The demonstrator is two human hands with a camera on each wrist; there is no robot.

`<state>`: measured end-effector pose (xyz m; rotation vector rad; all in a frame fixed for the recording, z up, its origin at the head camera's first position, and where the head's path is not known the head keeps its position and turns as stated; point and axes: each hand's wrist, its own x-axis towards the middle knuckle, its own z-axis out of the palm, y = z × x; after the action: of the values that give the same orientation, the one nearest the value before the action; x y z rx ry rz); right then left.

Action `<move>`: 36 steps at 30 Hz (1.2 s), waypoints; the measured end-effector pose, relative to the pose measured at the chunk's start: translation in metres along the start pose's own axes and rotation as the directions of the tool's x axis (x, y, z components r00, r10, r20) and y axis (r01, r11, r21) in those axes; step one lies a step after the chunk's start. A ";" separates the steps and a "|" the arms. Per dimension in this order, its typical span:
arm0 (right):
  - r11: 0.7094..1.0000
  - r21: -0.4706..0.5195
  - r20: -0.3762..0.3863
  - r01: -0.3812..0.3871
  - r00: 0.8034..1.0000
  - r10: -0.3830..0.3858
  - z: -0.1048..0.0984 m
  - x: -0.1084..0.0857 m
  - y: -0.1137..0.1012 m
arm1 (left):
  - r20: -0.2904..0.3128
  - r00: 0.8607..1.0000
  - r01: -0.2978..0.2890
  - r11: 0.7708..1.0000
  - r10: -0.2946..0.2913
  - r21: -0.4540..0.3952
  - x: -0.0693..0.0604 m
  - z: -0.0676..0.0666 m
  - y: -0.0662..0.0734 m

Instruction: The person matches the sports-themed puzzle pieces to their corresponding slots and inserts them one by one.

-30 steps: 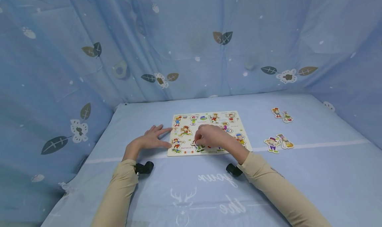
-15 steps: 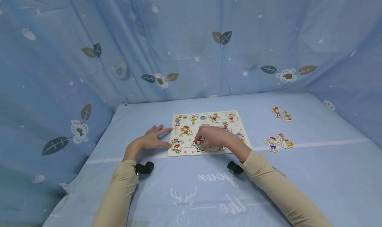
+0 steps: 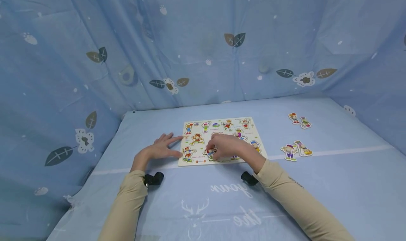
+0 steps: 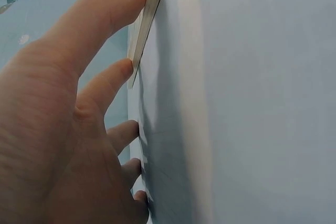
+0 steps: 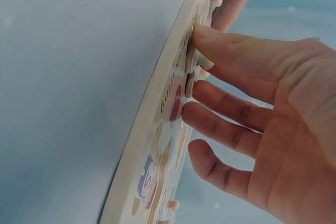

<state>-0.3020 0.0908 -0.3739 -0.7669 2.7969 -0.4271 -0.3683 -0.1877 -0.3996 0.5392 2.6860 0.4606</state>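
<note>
A pale wooden puzzle board [image 3: 253, 132] with printed sports figures lies flat on the cloth. Thumb and index finger of my left hand [image 3: 160, 149] are spread and rest against its left edge; in the left wrist view both tips of the hand [image 4: 58, 124] touch the board [image 4: 151, 6]. My right hand [image 3: 226, 144] is over the lower middle, its thumb and fingers curled round a figure piece [image 3: 210, 153]. The right wrist view shows the hand's [image 5: 294, 114] thumb against the piece [image 5: 190, 59], close to the board surface [image 5: 139, 119]; whether it lies flush, I cannot tell.
Right of the board lie four separate figure pieces in two pairs, one pair [image 3: 294, 118] farther back and another [image 3: 289, 153] nearer. A black wrist device [image 3: 154, 178] shows beside the left sleeve, another [image 3: 248, 178] beside the right. Blue curtain [image 3: 203, 57] hangs behind.
Under my right hand the figure piece has turned and shifted slightly, with more of it showing than a second ago. My left hand has stayed at the board's edge.
</note>
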 end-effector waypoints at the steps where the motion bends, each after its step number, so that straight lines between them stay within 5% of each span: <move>1: 1.000 0.002 0.001 -0.004 1.000 0.004 0.000 -0.001 -0.001 | -0.001 1.000 -0.002 1.000 0.002 -0.001 0.000 0.000 0.000; 20: 0.997 -0.076 -0.012 -0.008 1.000 0.007 0.000 -0.005 -0.009 | 0.009 1.000 -0.006 1.000 0.006 0.012 0.000 0.000 -0.001; 36: 0.992 -0.127 -0.096 -0.012 0.995 0.000 0.009 0.000 -0.012 | 0.013 1.000 -0.009 1.000 0.009 0.002 0.000 -0.001 0.000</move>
<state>-0.2938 0.0788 -0.3788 -0.7843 2.9389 -0.2931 -0.3683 -0.1881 -0.3984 0.5529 2.6729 0.4550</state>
